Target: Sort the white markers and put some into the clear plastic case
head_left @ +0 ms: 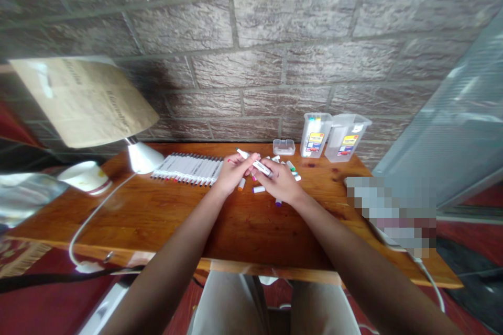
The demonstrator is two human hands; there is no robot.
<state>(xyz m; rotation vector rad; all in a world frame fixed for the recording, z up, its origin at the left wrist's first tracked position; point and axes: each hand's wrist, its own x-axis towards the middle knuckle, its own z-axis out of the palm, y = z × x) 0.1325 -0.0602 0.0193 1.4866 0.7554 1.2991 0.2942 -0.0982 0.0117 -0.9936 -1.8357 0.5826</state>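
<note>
A white marker (261, 167) is held at a slant between my two hands above the wooden table. My left hand (232, 171) is closed, with its thumb lying along the marker's upper-left part. From the other side my right hand (286, 183) closes its fingers around the lower-right end. Several loose caps lie on the table around and under the hands, among them an orange cap (241, 184), a white cap with a purple end (258, 189), a dark purple cap (279, 202) and a green one (291, 166). Left of my left hand, white markers (190, 167) lie side by side in a row.
Two clear plastic containers (340, 138) stand at the back right, the left one holding a few pens. Beside them is a small clear box (283, 147). A lamp (143, 157) and a paper cup (88, 177) are at left. A pixelated object (389, 220) lies right.
</note>
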